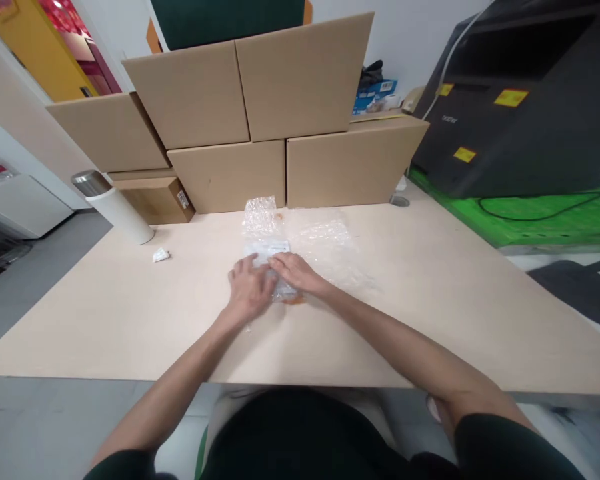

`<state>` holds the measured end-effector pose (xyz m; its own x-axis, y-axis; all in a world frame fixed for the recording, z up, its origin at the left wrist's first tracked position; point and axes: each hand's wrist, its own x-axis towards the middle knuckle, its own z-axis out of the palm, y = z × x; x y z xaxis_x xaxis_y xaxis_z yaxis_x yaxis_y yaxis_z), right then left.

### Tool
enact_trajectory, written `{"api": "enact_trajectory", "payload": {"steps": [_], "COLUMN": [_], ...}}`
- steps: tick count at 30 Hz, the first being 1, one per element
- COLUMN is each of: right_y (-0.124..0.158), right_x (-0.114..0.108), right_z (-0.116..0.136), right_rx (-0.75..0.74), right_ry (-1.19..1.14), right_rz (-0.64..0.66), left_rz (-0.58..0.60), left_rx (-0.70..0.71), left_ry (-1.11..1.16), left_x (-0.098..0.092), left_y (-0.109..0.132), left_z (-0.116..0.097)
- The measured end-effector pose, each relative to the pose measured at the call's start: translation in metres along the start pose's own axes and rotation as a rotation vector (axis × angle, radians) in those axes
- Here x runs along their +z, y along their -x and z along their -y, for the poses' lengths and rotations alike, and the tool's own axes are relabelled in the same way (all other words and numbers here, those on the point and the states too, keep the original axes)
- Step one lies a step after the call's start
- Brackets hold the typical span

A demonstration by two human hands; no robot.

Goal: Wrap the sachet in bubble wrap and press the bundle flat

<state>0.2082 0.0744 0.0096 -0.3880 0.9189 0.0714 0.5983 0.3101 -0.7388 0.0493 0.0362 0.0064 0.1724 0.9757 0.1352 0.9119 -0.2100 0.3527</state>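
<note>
A sheet of clear bubble wrap [260,217] lies on the table, partly folded around a flat packet [279,247] with a whitish printed face. My left hand [251,288] rests on the packet's left side, fingers spread forward and a little blurred. Coming in from the right, my right hand [296,271] lies over the packet's upper middle with its fingers stretched out. Between them, the two hands hide much of the packet. To the right, a thin clear plastic sheet [325,240] spreads flat. Orange-brown patches [294,301] show at the packet's near edge.
Open cardboard boxes [225,177] line the table's [405,320] back edge. A white flask [123,213] with a steel lid stands at left, near a crumpled white scrap [161,255] and a small brown box [155,200]. A black-covered machine [520,107] stands on green at right.
</note>
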Motion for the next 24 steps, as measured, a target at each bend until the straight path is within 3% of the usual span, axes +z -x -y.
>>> {"api": "enact_trajectory", "payload": {"steps": [2,5,7,9,13,18,21,24], "right_y": [-0.004,-0.003,0.000,0.003,0.015,0.039,0.056,0.068], "right_x": [0.003,0.001,-0.003,-0.007,-0.020,-0.048,-0.067,-0.086], "right_z": [0.000,-0.002,-0.004,-0.005,-0.013,-0.041,-0.062,-0.081], "right_rx": [0.028,0.101,0.162,0.198,0.253,0.277,0.283,0.277], "right_ry": [-0.014,-0.138,-0.317,-0.512,-0.831,-1.042,-0.888,-0.526], "right_rz": [-0.006,-0.023,-0.035,-0.052,-0.073,-0.161,-0.286,-0.343], "left_rz": [-0.101,-0.091,-0.125,-0.193,-0.173,-0.041,0.032,0.106], "left_rx": [-0.196,-0.408,-0.396,-0.305,-0.034,0.272,0.269,0.265], "left_ry": [0.252,0.803,1.001,1.039,0.960,0.670,0.337,0.118], "left_x": [-0.002,-0.008,-0.013,-0.016,-0.011,0.018,0.037,0.054], "left_y": [-0.001,-0.003,-0.003,-0.002,-0.007,-0.024,-0.027,-0.026], "left_z": [0.019,0.035,0.030,0.013,-0.033,-0.079,-0.102,-0.120]}}
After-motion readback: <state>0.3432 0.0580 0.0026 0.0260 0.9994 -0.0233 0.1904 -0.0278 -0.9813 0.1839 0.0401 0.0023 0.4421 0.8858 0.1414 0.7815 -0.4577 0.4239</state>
